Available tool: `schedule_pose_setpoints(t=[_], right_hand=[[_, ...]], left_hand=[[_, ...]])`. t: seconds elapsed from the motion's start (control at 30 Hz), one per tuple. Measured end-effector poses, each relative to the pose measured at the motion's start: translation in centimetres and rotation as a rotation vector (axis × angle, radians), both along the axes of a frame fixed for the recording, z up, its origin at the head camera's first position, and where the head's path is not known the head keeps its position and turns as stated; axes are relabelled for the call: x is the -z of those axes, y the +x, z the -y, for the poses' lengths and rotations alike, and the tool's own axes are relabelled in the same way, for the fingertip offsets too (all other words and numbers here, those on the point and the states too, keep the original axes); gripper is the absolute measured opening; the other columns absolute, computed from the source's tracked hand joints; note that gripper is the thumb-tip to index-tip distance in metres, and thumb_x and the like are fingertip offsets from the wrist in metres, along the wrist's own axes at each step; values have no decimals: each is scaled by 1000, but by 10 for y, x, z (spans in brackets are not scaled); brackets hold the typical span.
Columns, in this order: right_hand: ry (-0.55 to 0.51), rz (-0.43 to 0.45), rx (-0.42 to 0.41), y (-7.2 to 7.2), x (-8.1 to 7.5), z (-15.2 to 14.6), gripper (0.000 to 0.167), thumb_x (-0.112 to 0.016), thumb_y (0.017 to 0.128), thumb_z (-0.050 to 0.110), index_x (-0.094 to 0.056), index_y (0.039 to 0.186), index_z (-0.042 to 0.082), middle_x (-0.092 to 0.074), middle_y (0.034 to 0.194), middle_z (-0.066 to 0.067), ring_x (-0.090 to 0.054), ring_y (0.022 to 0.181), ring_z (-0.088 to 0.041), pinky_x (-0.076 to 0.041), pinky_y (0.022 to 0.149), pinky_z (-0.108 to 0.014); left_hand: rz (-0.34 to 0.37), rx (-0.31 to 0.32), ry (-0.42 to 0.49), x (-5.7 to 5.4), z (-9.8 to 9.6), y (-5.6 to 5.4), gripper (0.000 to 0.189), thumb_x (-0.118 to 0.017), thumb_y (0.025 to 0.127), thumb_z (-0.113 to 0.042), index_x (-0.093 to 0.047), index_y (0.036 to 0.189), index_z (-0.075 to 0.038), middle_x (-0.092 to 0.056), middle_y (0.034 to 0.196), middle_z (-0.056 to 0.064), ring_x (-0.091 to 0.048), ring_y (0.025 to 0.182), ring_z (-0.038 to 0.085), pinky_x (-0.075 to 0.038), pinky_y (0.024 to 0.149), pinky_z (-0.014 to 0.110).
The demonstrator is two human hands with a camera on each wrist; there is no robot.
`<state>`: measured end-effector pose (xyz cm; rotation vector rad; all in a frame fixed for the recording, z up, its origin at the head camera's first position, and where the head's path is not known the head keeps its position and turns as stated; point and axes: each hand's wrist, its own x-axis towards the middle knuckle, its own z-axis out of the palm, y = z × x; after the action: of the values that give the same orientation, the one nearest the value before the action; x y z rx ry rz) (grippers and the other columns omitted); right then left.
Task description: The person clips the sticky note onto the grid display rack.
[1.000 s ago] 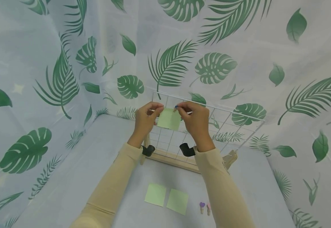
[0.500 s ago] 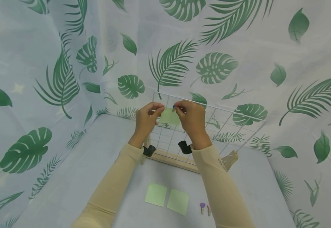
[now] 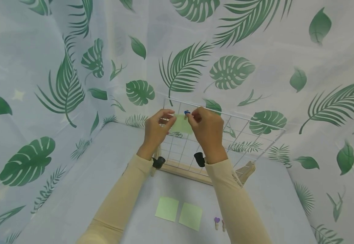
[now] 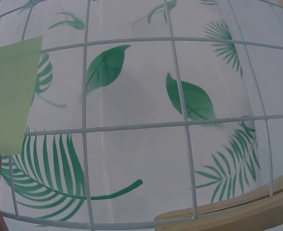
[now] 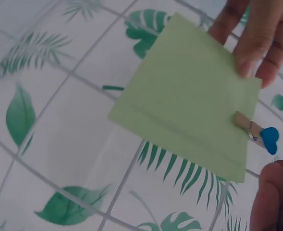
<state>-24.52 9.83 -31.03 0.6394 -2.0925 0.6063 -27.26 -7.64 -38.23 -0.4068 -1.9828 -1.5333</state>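
Observation:
A pale green square paper (image 3: pixel 182 124) hangs against the upper left of a white wire grid (image 3: pixel 234 127). On its top edge sits a small wooden clothespin (image 5: pixel 248 126) with a blue heart (image 5: pixel 270 139); whether it also bites the wire I cannot tell. My left hand (image 3: pixel 157 128) is at the paper's left corner, thumb in front and fingers spread apart from it. Beside the clothespin is my right hand (image 3: pixel 208 130), its fingertips off the blue heart in the right wrist view. The left wrist view shows only part of the paper (image 4: pixel 11 98).
Wooden feet and a wooden bar (image 3: pixel 186 172) support the grid. Nearer on the white table lie two more green papers (image 3: pixel 167 209) (image 3: pixel 190 216), a purple-heart clothespin (image 3: pixel 216 223) and a pinkish one (image 3: pixel 224 225), partly behind the right sleeve. Leaf-print cloth surrounds the table.
The paper has gone back against the grid. My right hand moved left with the blue-heart clothespin, then let go and drew slightly right. My left fingers have parted from the paper's corner.

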Motion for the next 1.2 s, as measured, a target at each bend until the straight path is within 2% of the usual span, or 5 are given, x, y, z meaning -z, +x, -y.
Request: schedule_pose_setpoints(t=[0.2, 0.3, 0.5, 0.73, 1.2], right_hand=[[-108, 114, -145, 9, 4, -11, 5, -77, 95, -3, -77, 96, -8, -77, 81, -20, -76, 67, -33, -63, 63, -46], [-199, 239, -220, 18, 7, -17, 9, -76, 95, -4, -78, 103, -7, -78, 87, -19, -77, 73, -33, -64, 70, -34], [-332, 394, -302, 32, 15, -29, 14, -75, 96, -5, -76, 109, -8, -78, 97, -19, -77, 84, -28, -56, 79, -13], [-410, 476, -386, 46, 22, -48, 21, -75, 94, -10, -73, 115, -12, -77, 105, -25, -70, 92, 1, -57, 88, -17], [-444, 496, -424, 62, 41, -81, 23, -76, 95, -7, -72, 117, -13, -74, 109, -30, -73, 99, -11, -56, 92, -18]], left_hand=[[-58, -11, -36, 3, 4, 4, 22, -81, 98, -9, -75, 119, -2, -81, 106, 16, -80, 89, 32, -65, 71, 43], [-80, -1, -38, 7, 5, 7, 21, -81, 97, -6, -75, 117, -1, -81, 106, 17, -80, 90, 33, -65, 74, 46], [-84, 12, -42, 10, 9, 17, 21, -81, 97, -4, -75, 118, -1, -81, 109, 17, -81, 93, 33, -65, 69, 33], [-51, -36, -58, 12, 16, 36, 25, -82, 97, -11, -76, 120, -3, -81, 116, 11, -79, 104, 28, -59, 71, 25], [97, 103, 53, 22, 31, 70, 32, -84, 94, -6, -76, 125, -1, -78, 123, 14, -74, 112, 24, -57, 91, 22]])
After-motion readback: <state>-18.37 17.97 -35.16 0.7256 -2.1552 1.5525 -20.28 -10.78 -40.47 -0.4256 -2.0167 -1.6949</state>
